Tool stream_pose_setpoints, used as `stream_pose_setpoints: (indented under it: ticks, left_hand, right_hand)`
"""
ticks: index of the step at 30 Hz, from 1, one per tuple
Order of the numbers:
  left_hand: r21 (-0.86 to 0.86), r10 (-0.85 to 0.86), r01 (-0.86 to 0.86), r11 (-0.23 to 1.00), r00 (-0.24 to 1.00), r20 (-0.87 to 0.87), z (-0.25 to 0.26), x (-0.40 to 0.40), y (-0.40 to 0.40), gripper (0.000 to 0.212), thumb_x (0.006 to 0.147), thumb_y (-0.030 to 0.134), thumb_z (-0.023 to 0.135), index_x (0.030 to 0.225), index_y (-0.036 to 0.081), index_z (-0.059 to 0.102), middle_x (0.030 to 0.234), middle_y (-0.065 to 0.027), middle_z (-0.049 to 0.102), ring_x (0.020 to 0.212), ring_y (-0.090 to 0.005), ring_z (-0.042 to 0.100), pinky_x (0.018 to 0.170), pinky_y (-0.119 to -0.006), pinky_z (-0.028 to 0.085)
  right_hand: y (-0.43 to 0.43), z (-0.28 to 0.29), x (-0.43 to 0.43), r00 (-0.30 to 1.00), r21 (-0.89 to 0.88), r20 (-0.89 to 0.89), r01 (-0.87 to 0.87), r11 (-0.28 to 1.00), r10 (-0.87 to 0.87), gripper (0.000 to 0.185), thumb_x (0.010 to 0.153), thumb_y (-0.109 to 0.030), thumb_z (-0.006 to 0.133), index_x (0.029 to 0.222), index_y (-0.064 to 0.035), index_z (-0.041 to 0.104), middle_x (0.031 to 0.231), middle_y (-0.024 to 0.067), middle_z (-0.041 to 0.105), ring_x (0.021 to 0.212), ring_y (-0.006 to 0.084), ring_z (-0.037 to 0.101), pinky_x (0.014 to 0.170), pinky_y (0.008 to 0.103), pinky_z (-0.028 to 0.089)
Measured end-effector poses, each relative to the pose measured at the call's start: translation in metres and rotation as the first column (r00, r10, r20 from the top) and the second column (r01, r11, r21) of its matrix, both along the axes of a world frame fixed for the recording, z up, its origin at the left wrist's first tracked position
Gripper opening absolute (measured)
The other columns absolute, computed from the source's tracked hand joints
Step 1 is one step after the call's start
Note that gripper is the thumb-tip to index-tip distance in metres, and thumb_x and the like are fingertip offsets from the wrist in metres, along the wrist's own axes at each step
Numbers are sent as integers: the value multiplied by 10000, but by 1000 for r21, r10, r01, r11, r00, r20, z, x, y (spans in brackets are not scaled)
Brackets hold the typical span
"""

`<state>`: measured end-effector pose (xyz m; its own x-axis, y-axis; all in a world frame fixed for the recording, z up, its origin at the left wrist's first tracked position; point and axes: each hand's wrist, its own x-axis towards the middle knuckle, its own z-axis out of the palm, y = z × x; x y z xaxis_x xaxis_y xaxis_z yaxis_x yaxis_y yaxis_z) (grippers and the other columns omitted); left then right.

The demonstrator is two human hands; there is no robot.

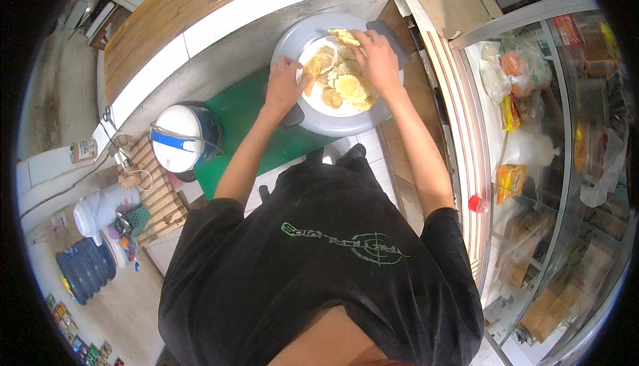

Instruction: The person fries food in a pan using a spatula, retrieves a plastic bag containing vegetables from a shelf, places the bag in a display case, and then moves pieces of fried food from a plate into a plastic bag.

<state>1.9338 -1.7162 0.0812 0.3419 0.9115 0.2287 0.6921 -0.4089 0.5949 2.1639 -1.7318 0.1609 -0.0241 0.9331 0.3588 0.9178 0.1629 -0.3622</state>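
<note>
A white plate [333, 109] heaped with flat golden fried pieces [348, 86] rests on a round grey plastic stool or basin [324, 127]. At the plate's upper right, my right hand [378, 56] grips a pale yellow fried piece [342, 36] between thumb and fingers, above the heap. My left hand [285, 82] is at the plate's left rim, its fingertips close to a long browned fried piece [313, 70]; whether it holds that piece I cannot tell.
A green board or mat [234, 111] lies under the round grey surface. On the left stands a rice cooker [175, 139] with a white lid, near a striped wooden stand [155, 191]. A glass display case [529, 166] with packaged goods is on the right. A tiled ledge [254, 9] runs behind.
</note>
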Motion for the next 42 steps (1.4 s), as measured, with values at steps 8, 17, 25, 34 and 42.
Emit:
stream_pose_setpoints:
  ticks: [8, 17, 25, 34, 42]
  left_hand:
    - [20, 71, -71, 997, 996, -49, -1, 20, -6, 419, 716, 227, 733, 1025, 5, 556, 1139, -179, 446, 1056, -362, 441, 891, -456, 384]
    - [52, 72, -72, 996, 997, -2, -8, 20, -4, 491, 687, 202, 747, 1084, 52, 499, 1160, -178, 428, 1085, -369, 425, 913, -466, 358]
    - [46, 39, -45, 998, 993, 115, 9, 16, -26, 455, 729, 216, 717, 1097, 53, 504, 1142, -167, 453, 1077, -365, 439, 903, -469, 361]
    - [39, -41, 38, 999, 995, 90, 6, 20, -52, 402, 746, 253, 721, 1058, 90, 526, 1149, -161, 466, 1061, -349, 454, 876, -462, 372]
    - [89, -57, 49, 995, 994, 89, 4, 25, -35, 304, 755, 256, 717, 951, 93, 551, 1109, -132, 500, 1015, -329, 484, 839, -438, 378]
  right_hand:
    - [-6, 1, 3, 1000, -8, 21, -12, 1000, 12, 288, 810, -183, 629, 1097, -174, 606, 1009, 74, 593, 919, 283, 578, 756, 401, 505]
    - [-9, -21, -8, 992, -57, 0, -127, 990, 128, 356, 770, -137, 651, 1120, -173, 591, 1096, 101, 537, 961, 298, 556, 811, 404, 485]
    - [-34, -9, 7, 942, -120, -146, -321, 939, 303, 446, 791, -121, 654, 1225, -150, 553, 1191, 140, 496, 1117, 322, 502, 945, 373, 425]
    - [-113, -46, 31, 827, -430, -442, 143, 891, -346, 297, 800, -262, 708, 876, -12, 568, 782, 135, 635, 718, 238, 624, 675, 337, 490]
    - [-111, -66, 13, 652, -459, -601, 192, 867, -462, 231, 812, -189, 673, 858, -15, 528, 745, 95, 636, 656, 159, 622, 617, 308, 491]
